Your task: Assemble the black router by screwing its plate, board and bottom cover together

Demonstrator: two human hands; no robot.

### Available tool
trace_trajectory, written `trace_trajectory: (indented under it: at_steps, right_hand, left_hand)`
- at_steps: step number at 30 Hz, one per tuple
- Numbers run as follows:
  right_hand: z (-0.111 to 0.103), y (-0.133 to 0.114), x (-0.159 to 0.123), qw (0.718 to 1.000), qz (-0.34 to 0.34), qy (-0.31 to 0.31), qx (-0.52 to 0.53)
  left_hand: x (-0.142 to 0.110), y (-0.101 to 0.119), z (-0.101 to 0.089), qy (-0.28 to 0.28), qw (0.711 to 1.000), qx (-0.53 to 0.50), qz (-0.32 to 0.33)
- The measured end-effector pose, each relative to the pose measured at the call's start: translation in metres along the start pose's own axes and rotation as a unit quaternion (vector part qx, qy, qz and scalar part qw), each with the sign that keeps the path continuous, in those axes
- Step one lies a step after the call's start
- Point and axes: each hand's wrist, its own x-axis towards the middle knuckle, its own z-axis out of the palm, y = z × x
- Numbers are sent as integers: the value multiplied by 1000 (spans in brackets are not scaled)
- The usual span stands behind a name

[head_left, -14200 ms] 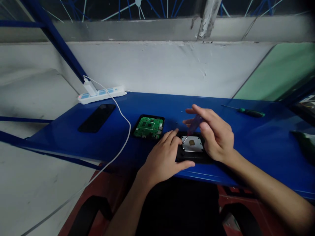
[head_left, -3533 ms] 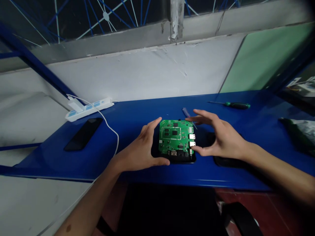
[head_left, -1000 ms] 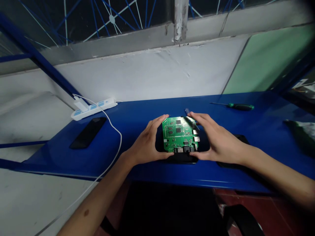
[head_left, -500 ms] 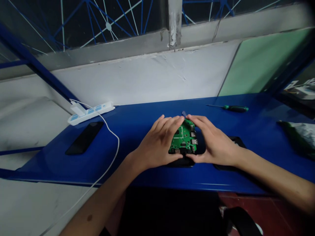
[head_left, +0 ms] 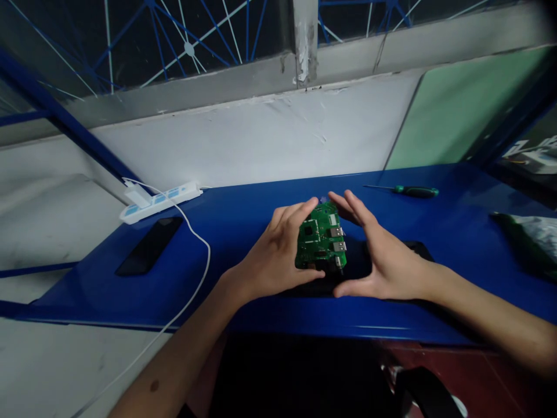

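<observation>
A green circuit board [head_left: 324,223] with silver ports along its right edge is gripped by my left hand [head_left: 274,249], thumb at the near edge and fingers at the far edge. Under it a black tray-like piece [head_left: 311,288] shows in part. My right hand [head_left: 387,261] hovers at the board's right side, its thumb and fingers spread apart with nothing between them. Behind my right wrist lies another black piece [head_left: 422,249], mostly covered. A small clear bit [head_left: 323,200] shows at the board's far edge.
On the blue tabletop [head_left: 243,200] a green-handled screwdriver [head_left: 415,191] lies at the back right. A black phone [head_left: 149,246], a white power strip [head_left: 161,202] and its white cable [head_left: 208,261] are on the left. A silvery bag [head_left: 533,238] sits far right.
My right hand has let go of the board and drawn back to the right, its fingers spreading. The board has tilted and turned slightly, with my left hand still on it.
</observation>
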Motion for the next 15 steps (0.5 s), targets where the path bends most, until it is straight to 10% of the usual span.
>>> trace_trajectory:
  at_steps: [7, 15]
  right_hand:
    - [4, -1, 0, 998, 32, -49, 36]
    - [6, 0, 0, 995, 36, -69, 56]
  left_hand:
    - [-7, -2, 11, 39, 966, -256, 0]
    - [-6, 7, 19, 65, 946, -318, 6]
